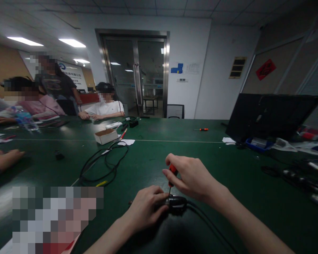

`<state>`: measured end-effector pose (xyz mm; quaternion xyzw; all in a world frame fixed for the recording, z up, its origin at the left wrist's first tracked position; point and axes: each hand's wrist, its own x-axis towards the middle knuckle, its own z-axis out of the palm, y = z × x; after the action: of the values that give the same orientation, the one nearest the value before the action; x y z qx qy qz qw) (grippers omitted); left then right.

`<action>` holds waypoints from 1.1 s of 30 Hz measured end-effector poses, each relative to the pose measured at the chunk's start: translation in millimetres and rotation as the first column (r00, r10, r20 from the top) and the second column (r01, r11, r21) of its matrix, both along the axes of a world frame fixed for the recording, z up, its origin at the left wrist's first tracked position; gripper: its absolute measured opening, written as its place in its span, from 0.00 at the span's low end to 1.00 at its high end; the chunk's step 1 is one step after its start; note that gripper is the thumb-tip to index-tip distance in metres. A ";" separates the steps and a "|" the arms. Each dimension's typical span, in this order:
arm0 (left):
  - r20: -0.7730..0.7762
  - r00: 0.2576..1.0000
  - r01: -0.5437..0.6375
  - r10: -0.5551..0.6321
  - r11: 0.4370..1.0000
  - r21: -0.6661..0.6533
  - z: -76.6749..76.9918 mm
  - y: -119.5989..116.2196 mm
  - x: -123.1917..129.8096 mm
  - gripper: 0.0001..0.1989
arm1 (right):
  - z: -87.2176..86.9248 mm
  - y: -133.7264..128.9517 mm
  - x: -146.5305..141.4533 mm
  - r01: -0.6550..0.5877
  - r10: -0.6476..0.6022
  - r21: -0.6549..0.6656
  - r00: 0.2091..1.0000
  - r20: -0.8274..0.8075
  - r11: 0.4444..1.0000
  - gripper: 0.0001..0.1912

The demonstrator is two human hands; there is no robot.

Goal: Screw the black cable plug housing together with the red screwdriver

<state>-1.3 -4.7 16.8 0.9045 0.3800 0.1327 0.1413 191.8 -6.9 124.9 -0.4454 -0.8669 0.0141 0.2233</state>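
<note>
A glossy black, elongated device with a rounded end (178, 204) lies on the dark green tabletop (153, 155), near the wearer. A black cable (208, 220) leaves its rounded end toward 4 o'clock. At the device's 9 o'clock, the left hand (149, 204) grasps its other end, fingers and thumb closed around it. From 1 o'clock, the right hand (192, 173) pinches the orange-and-black handle of a slim screwdriver (172, 173); its thin metal shaft points down, the tip at the device beside the left fingertips. Whether the tip sits in a screw is too small to tell.

Farther out, looped black cable (115, 169) lies at 10 o'clock, with an open cardboard box (106, 137) beyond it near 11. A second orange-handled screwdriver (203, 129) rests at 1 o'clock. At 2 o'clock stand a large black monitor (267, 116) and, at its foot, a blue plastic tray (258, 144). A seated person in a white shirt (107, 107) is at 11 o'clock.
</note>
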 end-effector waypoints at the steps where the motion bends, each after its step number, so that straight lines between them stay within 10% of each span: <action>1: -0.003 1.000 0.003 -0.003 1.000 0.002 -0.1 0.0 0.0 0.10 | -0.5 0.4 0.1 0.026 -0.026 0.014 0.999 0.027 1.000 0.12; 33: -0.026 1.000 -0.001 0.001 1.000 0.010 -8.7 2.9 -1.3 0.17 | -7.8 13.7 4.8 -0.047 0.037 -0.073 0.990 -0.134 0.996 0.19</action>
<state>-2.6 -1.9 8.1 0.9067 0.3815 0.1228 0.1315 196.6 6.8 117.1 -0.4333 -0.8583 0.0812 0.2628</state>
